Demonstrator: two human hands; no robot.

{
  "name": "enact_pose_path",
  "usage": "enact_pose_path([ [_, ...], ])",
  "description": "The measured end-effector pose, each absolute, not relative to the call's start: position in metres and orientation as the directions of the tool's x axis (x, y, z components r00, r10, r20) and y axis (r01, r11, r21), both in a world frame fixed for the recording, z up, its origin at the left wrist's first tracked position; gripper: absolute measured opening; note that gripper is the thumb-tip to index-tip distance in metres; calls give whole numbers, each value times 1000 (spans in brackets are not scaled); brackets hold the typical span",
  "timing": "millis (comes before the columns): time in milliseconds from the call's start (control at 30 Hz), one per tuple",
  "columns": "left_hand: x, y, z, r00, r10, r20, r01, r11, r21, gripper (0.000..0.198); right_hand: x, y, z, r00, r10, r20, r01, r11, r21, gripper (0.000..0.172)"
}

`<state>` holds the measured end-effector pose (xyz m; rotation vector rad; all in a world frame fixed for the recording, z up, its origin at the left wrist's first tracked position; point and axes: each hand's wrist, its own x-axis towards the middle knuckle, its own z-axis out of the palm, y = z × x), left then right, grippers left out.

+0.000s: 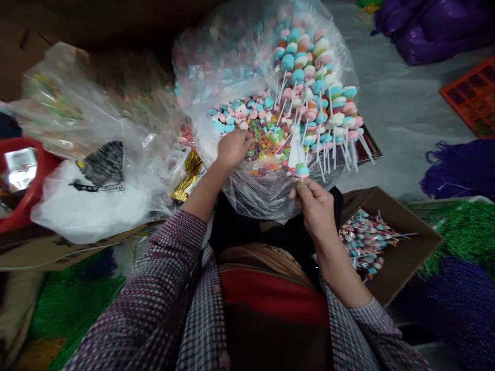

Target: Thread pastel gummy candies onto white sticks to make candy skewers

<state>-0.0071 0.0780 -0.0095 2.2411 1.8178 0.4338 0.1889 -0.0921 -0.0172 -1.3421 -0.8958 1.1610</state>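
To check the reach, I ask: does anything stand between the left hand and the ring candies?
Nothing visible does: the left hand is at the ring candies, its fingers among or just above them. The bag shows beside the hand.

The candies (268, 102) look matt, the plastic bag (251, 198) glossy.

No text readable with certainty; dark lettering (103, 188) on white plastic bag (93, 216) at left too blurred to make out.

Dim, uneven illumination: glare streaks the crinkled, transparent plastic bag (199, 95) beyond the left fingers (244, 135); deep shadow lies farther beyond, leftward; outlying margins appear stretched, soft.
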Motion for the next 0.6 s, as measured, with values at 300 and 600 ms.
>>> enact_pose_path([
  [300, 0, 86, -16, 231, 964, 129, 870, -264, 417, 22, 183, -92, -20, 235, 959, -156, -93, -137, -986, 30],
  [600, 1, 89, -29, 310, 935, 173, 829, -355, 433, 32, 179, -92, -25, 243, 961, -129, -53, -120, -991, 33],
])
